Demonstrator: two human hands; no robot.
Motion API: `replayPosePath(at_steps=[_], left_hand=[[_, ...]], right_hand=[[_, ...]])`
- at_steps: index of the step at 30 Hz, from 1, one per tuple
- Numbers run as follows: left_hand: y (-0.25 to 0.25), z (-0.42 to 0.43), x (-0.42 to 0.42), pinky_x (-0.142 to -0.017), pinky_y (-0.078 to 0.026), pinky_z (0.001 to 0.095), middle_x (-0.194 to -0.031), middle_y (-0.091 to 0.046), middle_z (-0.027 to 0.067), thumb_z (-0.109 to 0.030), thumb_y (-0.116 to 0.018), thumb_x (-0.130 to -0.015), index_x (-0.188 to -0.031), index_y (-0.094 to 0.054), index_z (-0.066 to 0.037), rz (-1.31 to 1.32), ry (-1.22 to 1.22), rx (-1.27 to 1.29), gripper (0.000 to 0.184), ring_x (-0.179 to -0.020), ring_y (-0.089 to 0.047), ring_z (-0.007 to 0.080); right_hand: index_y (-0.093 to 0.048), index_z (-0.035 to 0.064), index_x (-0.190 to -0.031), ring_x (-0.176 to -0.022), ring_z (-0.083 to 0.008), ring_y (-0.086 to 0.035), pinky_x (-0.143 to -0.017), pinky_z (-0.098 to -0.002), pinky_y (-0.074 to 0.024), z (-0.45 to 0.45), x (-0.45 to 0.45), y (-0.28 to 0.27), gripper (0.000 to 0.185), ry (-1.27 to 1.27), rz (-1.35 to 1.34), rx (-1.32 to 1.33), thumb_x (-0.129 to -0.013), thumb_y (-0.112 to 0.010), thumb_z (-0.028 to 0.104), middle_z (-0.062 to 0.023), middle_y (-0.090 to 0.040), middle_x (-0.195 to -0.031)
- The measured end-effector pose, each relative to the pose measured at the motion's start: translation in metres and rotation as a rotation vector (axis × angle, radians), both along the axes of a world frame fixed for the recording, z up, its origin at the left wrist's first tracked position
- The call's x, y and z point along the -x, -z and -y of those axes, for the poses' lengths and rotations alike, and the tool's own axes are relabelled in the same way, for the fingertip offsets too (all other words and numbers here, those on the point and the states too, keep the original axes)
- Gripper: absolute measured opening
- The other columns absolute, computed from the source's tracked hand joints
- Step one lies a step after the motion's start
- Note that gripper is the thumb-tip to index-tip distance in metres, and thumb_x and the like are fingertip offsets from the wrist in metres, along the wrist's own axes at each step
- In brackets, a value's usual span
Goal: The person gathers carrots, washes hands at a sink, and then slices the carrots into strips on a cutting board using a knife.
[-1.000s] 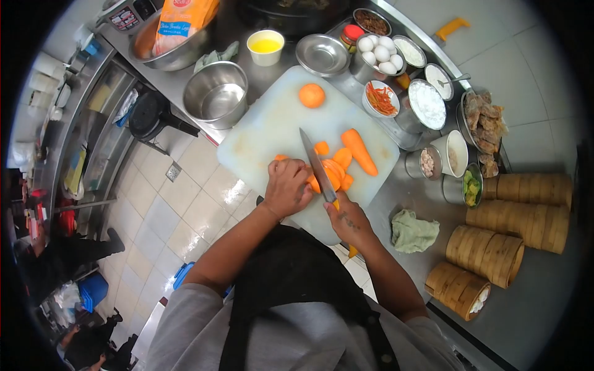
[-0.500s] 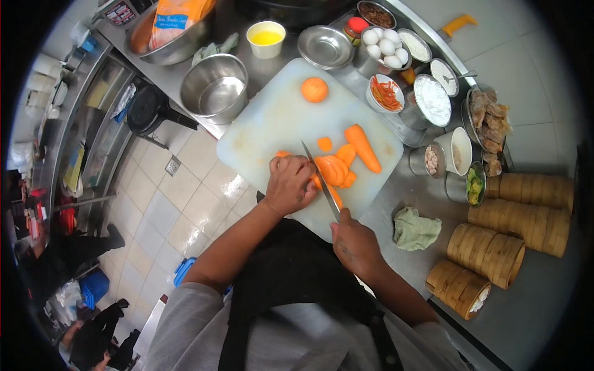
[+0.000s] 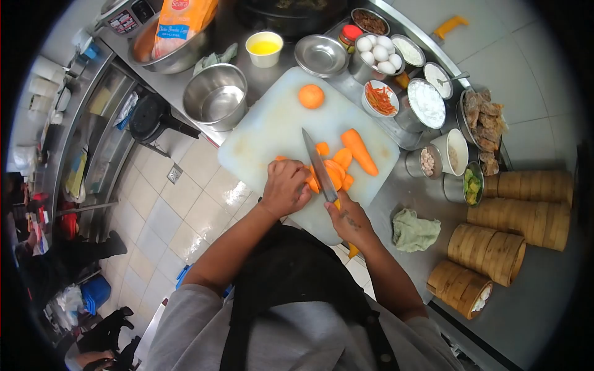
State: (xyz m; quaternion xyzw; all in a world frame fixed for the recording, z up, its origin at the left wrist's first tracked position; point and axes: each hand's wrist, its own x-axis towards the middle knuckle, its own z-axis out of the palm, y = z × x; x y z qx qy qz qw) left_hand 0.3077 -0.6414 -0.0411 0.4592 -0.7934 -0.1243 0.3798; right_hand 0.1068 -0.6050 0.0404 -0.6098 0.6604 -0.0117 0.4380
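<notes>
Smooth, matt plastic cutting board [image 3: 266, 127]; shiny metal knife [image 3: 319, 166]; glossy metal bowl [image 3: 216, 102]; rough cloth rag [image 3: 416, 230]; matt wooden steamers [image 3: 520, 224].

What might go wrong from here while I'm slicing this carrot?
Your left hand is curled right beside the knife, so a slip could nick a finger.
The cutting board sits close to the counter's edge, so pieces might fall off.
The long carrot piece lies loose and could roll.

We see orange carrot slices [image 3: 335, 175], a yellow-handled knife [image 3: 318, 164], a whitish cutting board [image 3: 266, 130]. Our apron [image 3: 278, 266] is black, our shirt [image 3: 297, 334] grey.
</notes>
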Motion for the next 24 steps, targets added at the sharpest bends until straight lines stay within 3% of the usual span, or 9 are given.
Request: replayPosePath(at_steps=[5,14,17,20,24], left_hand=[[0.001,0.0,0.0,-0.093,-0.036,0.0446,-0.109,-0.058,0.0073,-0.014,-0.07,-0.068,-0.103,-0.064,-0.011,-0.003,-0.002,0.004,0.036,-0.106,-0.055,0.0267],[0.0,0.0,0.0,-0.093,-0.036,0.0451,-0.111,-0.059,0.0095,-0.014,-0.07,-0.069,-0.106,-0.064,-0.01,0.016,0.004,0.005,0.038,-0.106,-0.055,0.0285],[-0.001,0.001,0.001,-0.093,-0.036,0.0454,-0.111,-0.059,0.0095,-0.014,-0.07,-0.069,-0.105,-0.064,-0.011,0.011,0.001,0.006,0.037,-0.105,-0.055,0.0285],[0.001,0.001,0.002,-0.092,-0.036,0.0455,-0.111,-0.059,0.0096,-0.014,-0.07,-0.069,-0.104,-0.063,-0.011,-0.003,-0.001,0.018,0.036,-0.105,-0.055,0.0286],[-0.001,0.0,0.001,-0.092,-0.037,0.0451,-0.11,-0.059,0.0101,-0.013,-0.07,-0.069,-0.102,-0.063,-0.011,-0.017,-0.01,0.017,0.035,-0.104,-0.056,0.0291]], right_hand=[[-0.049,-0.0013,-0.113,-0.08,-0.0483,-0.067,-0.073,-0.0547,-0.0528,-0.015,-0.005,-0.02,0.032,-0.11,-0.12,0.189,-0.101,-0.056,0.028,-0.0269,-0.069,-0.086],[-0.048,-0.0007,-0.102,-0.074,-0.0452,-0.067,-0.069,-0.0523,-0.0543,-0.037,-0.01,-0.067,0.023,-0.245,-0.245,0.086,-0.102,-0.054,0.021,-0.0248,-0.065,-0.076],[-0.048,-0.0019,-0.103,-0.076,-0.0463,-0.066,-0.07,-0.0532,-0.0536,-0.038,-0.01,-0.033,0.022,-0.218,-0.13,0.221,-0.102,-0.054,0.019,-0.0254,-0.065,-0.079],[-0.049,-0.0026,-0.106,-0.076,-0.0471,-0.066,-0.067,-0.0546,-0.0519,-0.023,-0.021,0.037,0.027,-0.171,-0.097,0.374,-0.101,-0.057,0.023,-0.0269,-0.065,-0.077],[-0.048,-0.0028,-0.113,-0.083,-0.049,-0.065,-0.074,-0.0558,-0.0519,-0.015,-0.02,0.029,0.03,-0.114,-0.138,0.222,-0.1,-0.057,0.022,-0.0268,-0.068,-0.087]])
